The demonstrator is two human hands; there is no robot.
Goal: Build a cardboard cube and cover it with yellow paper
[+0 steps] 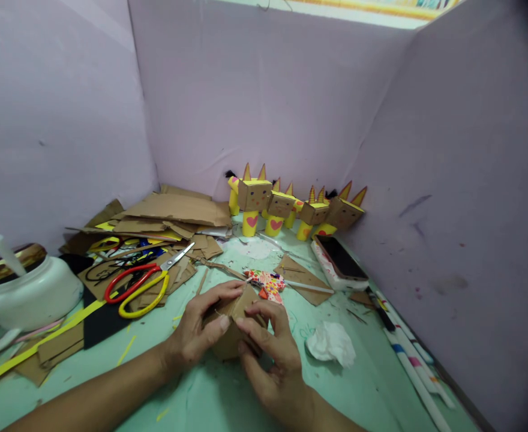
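Observation:
A small brown cardboard box (228, 347) is held between both hands, low in the middle of the head view. My left hand (201, 327) wraps its left side, thumb on the top near an edge. My right hand (270, 345) grips the right side, with fingertips on the top and the near face. Part of the box is hidden behind the fingers. Just beyond it lies a small piece with a colourful floral pattern (268, 283). A triangular cardboard piece (306, 279) rests to the right of that. A crumpled white tissue (331, 343) sits right of my right hand.
Yellow and cardboard animal figures (255, 195) stand at the back. Red-and-yellow scissors (144, 291) lie on cardboard scraps at left, beside a white pot (43, 294). A phone (340, 258) and several markers (414, 360) are at right. Pale walls (268, 90) surround the green table (358, 399).

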